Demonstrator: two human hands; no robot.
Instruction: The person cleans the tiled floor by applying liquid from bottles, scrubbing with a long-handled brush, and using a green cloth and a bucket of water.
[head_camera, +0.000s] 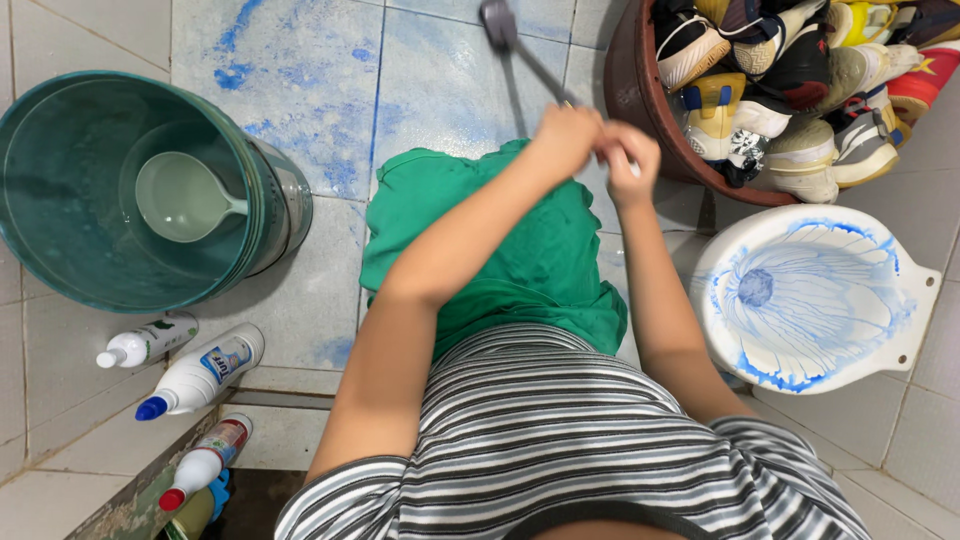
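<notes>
Striped shirt (600, 440) and green shorts (500, 250) nearest the lens. Both hands meet at far centre — left hand (565, 135) closed around the near end of a grey brush handle (540, 65); right hand (628, 160) touches it just to the right, fingers curled, contents hidden, can't tell what it grips. The handle's long axis runs up and left, away from the hands, to the brush head (497, 22) over blue-streaked floor tiles (300, 90). Toilet bowl (810, 300), streaked blue, lies near right. Three white bottles at near left: white cap (150, 342), blue cap (200, 372), red cap (205, 462) — labels are small coloured patches. Green bucket (60, 240) with ladle (180, 195) far left; brown tub of shoes (640, 110) far right.
</notes>
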